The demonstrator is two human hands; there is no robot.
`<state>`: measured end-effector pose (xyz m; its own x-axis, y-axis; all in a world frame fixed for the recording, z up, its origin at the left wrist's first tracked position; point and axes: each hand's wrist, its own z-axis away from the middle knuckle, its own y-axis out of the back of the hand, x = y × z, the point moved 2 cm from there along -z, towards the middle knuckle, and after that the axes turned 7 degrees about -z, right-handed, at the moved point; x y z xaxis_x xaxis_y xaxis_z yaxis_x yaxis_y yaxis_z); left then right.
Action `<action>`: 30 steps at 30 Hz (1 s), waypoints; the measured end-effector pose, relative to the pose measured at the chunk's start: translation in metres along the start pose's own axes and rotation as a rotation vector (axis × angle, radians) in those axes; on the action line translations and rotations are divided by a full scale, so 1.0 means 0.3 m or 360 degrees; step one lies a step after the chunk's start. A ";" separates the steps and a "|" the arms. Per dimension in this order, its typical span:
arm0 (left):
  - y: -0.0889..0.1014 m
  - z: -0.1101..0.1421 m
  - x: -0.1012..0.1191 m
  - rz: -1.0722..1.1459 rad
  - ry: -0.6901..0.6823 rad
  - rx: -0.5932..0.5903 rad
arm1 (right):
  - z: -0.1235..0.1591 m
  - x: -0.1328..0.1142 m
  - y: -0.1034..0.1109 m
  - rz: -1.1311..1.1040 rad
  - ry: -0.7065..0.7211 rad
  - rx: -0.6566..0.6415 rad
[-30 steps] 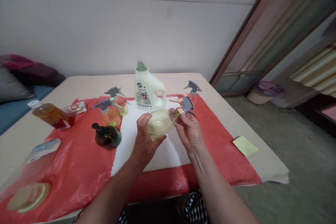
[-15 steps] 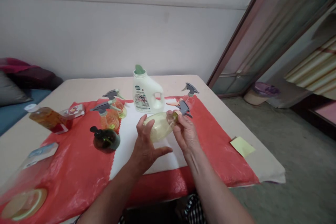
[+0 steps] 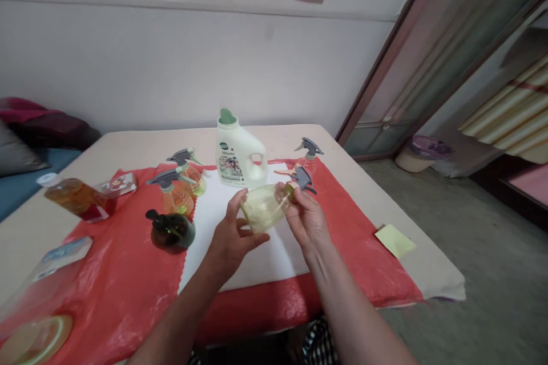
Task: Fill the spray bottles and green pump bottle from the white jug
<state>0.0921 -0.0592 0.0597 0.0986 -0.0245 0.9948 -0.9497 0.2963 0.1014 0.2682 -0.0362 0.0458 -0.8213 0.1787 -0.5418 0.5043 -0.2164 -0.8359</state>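
Note:
A see-through pale yellow bottle [image 3: 264, 209] is held tipped on its side above the white cloth. My left hand [image 3: 233, 234] grips its wide base, thumb below and fingers on top. Around its narrow neck, my right hand [image 3: 306, 211] is closed. Just behind my right hand lies a grey spray head with an orange trigger [image 3: 303, 178]. Beyond the bottle stands a pale green jug [image 3: 233, 154] with a handle, a darker green piece [image 3: 226, 117] sticking up from its mouth.
Left of the white cloth [image 3: 240, 276] are orange spray bottles [image 3: 176, 199] and a dark pump bottle [image 3: 173, 232] on red sheeting [image 3: 132, 274]. An amber bottle [image 3: 79, 197] leans farther left. A clear spray bottle [image 3: 309, 159] stands back right; yellow paper [image 3: 394, 240] lies right; tape [image 3: 55, 342] lies front left.
My left hand's fingers and thumb have closed in on the bottle's base. The bottle has shifted slightly right and turned more level, its neck still in my right hand.

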 end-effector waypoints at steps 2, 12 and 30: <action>-0.003 0.010 0.008 -0.0069 0.0014 -0.0007 | 0.002 -0.003 -0.001 0.0023 0.0004 0.0005; 0.003 0.012 0.018 0.0168 -0.0092 -0.0048 | 0.004 -0.011 -0.004 0.0040 0.0022 0.0034; -0.021 -0.014 0.000 0.0592 0.0405 0.0102 | 0.022 -0.030 -0.037 0.0034 0.0049 -0.0045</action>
<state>0.0994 -0.0570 0.0591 -0.1906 0.3101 0.9314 -0.9500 0.1806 -0.2546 0.2683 -0.0418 0.0607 -0.8019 0.2041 -0.5615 0.5292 -0.1934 -0.8262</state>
